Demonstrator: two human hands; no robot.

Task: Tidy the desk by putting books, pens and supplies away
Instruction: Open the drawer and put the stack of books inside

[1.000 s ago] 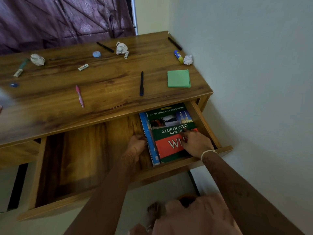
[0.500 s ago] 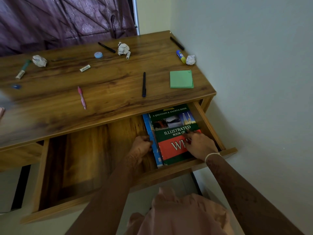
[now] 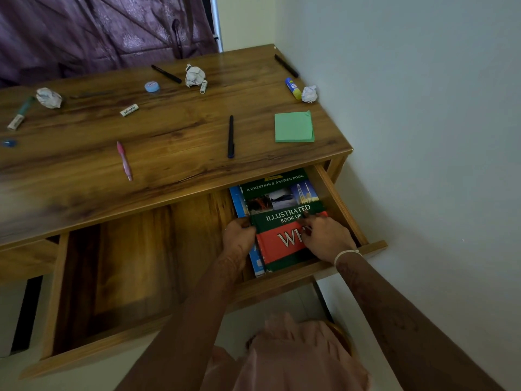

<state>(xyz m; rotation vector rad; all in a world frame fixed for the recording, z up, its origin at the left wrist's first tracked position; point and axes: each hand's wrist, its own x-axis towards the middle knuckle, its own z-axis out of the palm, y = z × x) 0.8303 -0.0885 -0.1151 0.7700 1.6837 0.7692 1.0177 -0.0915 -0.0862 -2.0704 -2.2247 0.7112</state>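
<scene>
Since the previous frame the left hand (image 3: 238, 235) has shifted from the drawer (image 3: 342, 204) floor onto the green-and-red book's (image 3: 282, 221) left edge, fingers curled against it. Right hand (image 3: 324, 239) stays flat on the cover, fingers together. Book lies at the drawer's right end atop a blue book (image 3: 239, 201), long axis front-to-back, title top towards the desk (image 3: 169, 136)

Both arms are reaching forward; the left hand (image 3: 238, 235) is curling, the right hand (image 3: 324, 238) is lying flat, fingers spread.
</scene>
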